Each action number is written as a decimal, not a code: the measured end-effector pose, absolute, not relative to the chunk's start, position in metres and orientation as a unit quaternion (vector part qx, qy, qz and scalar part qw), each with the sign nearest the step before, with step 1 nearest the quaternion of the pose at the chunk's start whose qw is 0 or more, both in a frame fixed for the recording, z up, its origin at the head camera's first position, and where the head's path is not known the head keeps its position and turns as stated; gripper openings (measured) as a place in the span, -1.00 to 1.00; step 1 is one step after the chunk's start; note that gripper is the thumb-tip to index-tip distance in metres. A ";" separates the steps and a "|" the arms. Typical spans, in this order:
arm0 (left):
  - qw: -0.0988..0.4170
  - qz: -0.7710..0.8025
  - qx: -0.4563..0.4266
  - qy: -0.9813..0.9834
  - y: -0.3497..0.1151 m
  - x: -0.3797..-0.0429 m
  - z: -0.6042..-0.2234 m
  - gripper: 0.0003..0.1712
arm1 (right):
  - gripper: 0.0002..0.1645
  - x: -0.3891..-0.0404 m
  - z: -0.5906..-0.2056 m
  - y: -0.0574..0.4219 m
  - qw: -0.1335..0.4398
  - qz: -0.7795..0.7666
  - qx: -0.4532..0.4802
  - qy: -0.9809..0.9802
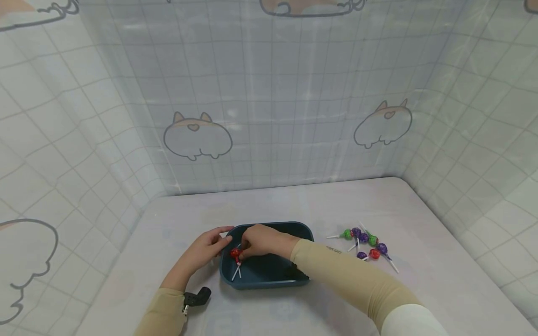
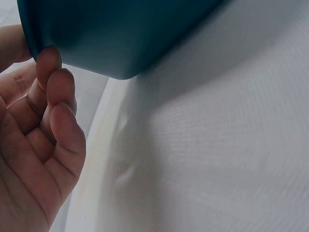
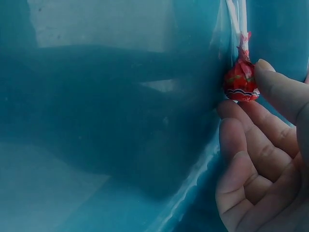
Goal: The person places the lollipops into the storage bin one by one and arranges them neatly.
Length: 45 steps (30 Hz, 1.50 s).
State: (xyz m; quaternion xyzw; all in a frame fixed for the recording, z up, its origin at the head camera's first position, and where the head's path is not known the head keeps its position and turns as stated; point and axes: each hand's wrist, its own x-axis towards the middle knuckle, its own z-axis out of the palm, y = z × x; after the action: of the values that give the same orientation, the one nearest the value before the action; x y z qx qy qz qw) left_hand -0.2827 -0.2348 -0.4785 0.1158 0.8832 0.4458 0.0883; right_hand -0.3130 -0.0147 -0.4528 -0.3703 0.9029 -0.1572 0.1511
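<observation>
Ideally, while the left hand (image 1: 203, 251) pinches the rim of the tray (image 1: 269, 273) to steady it, the right hand (image 1: 262, 240), pinching a red lollipop (image 3: 241, 79) by its wrapped head inside the tray's left end, should release gently without disturbing the two white sticks (image 3: 244, 19).

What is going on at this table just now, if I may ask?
A person's right hand is inside a blue tray, with its thumb and fingertips on a red lollipop, where two white sticks show. The left hand holds the tray at its left end. More lollipops, in green, purple and red wrappers, lie on the table to the right of the tray.
</observation>
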 end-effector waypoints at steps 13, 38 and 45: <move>0.083 0.446 0.125 0.883 -0.234 -0.283 -0.476 -0.47 | -0.65 -0.318 -0.447 -0.009 0.161 -0.165 -0.373 0.899; 0.085 0.439 0.118 0.887 -0.233 -0.282 -0.478 -0.48 | -0.50 -0.322 -0.398 0.044 0.122 -0.265 -0.355 0.888; 0.080 0.437 0.117 0.888 -0.233 -0.284 -0.480 -0.48 | -0.48 -0.325 -0.391 0.068 0.101 -0.301 -0.335 0.887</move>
State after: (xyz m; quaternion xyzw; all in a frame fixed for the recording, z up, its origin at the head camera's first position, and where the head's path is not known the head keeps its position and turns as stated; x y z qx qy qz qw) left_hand -0.2841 -0.2334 -0.4799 0.1166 0.8884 0.4369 0.0796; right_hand -0.3247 0.0678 -0.3905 -0.3348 0.8872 -0.3011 0.1010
